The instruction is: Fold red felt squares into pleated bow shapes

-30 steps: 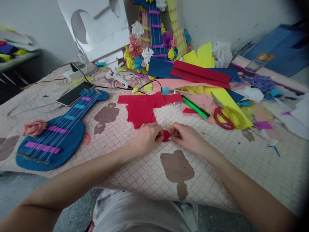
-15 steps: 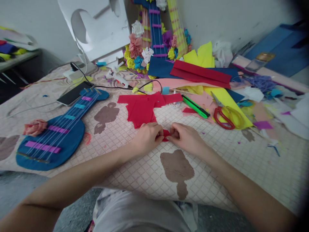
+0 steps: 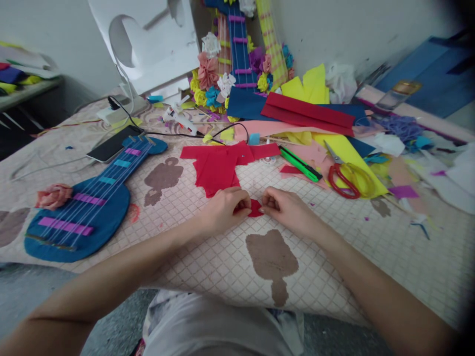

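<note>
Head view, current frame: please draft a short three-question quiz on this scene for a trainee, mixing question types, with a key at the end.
1. What colour is the small piece between the left hand and the right hand?
2. True or false: in the picture, the green cutter lies to the left of the scissors.
3. What sits at the edge of the blue guitar on the picture's left side?
A) the scissors
B) a pink flower
C) the green cutter

Key: 1. Red. 2. True. 3. B.
</note>
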Tool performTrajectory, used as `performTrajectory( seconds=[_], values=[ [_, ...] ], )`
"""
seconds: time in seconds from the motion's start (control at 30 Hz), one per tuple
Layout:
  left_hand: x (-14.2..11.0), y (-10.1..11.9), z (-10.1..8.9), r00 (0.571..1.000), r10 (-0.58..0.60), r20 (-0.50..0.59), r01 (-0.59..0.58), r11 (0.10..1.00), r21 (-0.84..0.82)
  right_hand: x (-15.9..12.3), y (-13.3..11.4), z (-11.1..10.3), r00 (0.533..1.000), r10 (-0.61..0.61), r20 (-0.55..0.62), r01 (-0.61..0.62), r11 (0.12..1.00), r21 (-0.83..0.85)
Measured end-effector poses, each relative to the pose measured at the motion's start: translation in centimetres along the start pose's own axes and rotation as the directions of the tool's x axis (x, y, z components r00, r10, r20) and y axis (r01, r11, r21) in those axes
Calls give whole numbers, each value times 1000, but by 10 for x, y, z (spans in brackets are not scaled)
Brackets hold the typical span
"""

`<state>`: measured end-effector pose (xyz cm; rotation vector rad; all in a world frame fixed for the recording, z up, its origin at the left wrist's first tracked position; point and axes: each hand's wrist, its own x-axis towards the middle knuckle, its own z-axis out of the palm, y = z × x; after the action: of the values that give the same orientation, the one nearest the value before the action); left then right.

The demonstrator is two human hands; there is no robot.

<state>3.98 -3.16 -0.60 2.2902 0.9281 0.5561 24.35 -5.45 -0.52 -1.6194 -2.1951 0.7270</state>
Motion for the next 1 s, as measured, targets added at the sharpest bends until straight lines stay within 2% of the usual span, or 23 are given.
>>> performTrajectory(
  seconds=[0.13,0.3,0.53,0.77,1.0],
  values=[
    [-2,-4,-7,999,45,22,-45,999,25,0,0,0,1000,-3,3,3,1000,-6],
    [-2,-4,-3,997,67,32,-69,994,87,0,1,0,1000,-15,3,15,1000,-11],
    [-1,-2,-2,996,76,39,-78,995,67,0,2,0,1000,-25,-4,25,999,-26],
    [-3,3,-4,994,62,87,-66,996,53,0,1,0,1000,-25,-1,25,999,-34],
    [-2,4,-3,997,2,75,-9,995,96,0,2,0,1000,-30,5,30,999,-32]
  ],
)
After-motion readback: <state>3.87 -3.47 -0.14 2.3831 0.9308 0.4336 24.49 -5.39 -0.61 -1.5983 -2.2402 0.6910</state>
